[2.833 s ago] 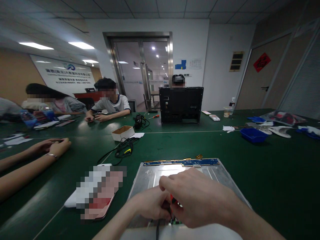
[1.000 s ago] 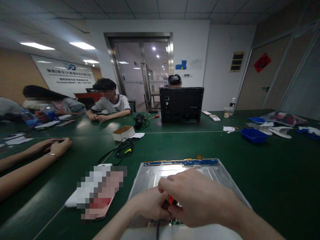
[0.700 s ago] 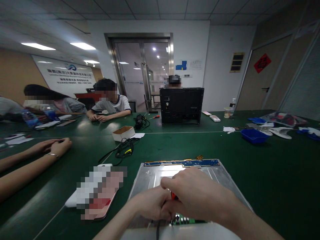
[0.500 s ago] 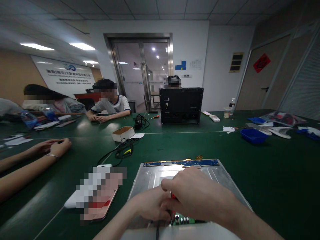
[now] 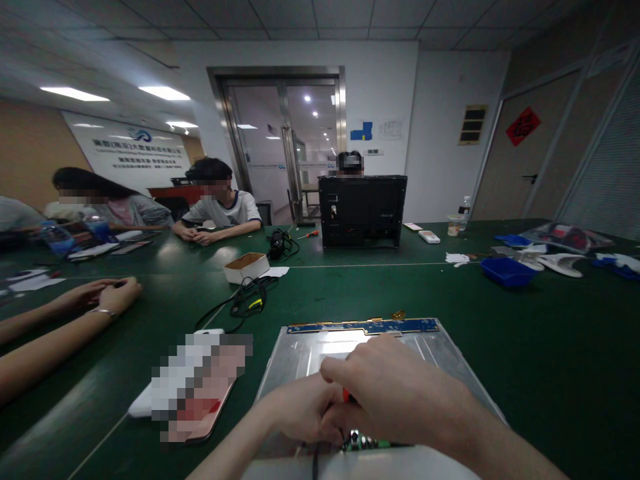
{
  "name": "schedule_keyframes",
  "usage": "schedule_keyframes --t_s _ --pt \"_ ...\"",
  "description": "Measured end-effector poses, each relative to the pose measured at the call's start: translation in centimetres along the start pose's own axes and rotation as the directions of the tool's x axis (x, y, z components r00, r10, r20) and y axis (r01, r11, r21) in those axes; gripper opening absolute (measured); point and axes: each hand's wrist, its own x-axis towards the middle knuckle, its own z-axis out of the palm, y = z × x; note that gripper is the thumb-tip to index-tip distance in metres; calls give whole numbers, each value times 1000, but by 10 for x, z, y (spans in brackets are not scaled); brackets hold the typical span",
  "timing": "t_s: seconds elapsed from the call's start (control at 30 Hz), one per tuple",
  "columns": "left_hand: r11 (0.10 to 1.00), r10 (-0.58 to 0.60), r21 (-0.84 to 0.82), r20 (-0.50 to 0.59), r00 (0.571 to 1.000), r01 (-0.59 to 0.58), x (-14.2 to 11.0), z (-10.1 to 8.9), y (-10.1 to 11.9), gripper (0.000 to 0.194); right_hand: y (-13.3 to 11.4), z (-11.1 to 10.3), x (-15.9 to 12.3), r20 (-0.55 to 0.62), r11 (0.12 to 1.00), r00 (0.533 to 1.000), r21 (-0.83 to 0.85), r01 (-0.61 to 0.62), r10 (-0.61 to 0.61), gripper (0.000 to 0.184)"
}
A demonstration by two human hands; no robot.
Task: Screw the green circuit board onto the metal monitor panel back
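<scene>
Small green circuit board (image 5: 367,443): lower centre of frame, long axis left-right | right hand (image 5: 400,390): just above it, curled around partly hidden red-orange handle (image 5: 346,395) | left hand (image 5: 300,410): bent fingers near board's left end, hold cannot be told

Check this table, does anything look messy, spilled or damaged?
No spill shows. A cable lies in a loose tangle in front of the box, and white scraps sit loose near the blue tray. The panel is uncased, its blue board bare; whether it is damaged, I can't tell.
</scene>
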Motion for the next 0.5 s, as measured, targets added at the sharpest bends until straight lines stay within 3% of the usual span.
schedule_keyframes --t_s 0.2,0.4,0.5 --pt "998 -47 34 54 997 45 1 -4 3 14 -1 -2 -1 -9 999 1000 31 15 -14 12" --pt "993 -102 54 33 994 100 1 2 0 20 -1 -6 -3 1 993 996 79 85 -86 20" --pt "996 -62 60 7 998 62 0 1 2 15 -1 -4 -2 7 995 998 78 66 -67 21"
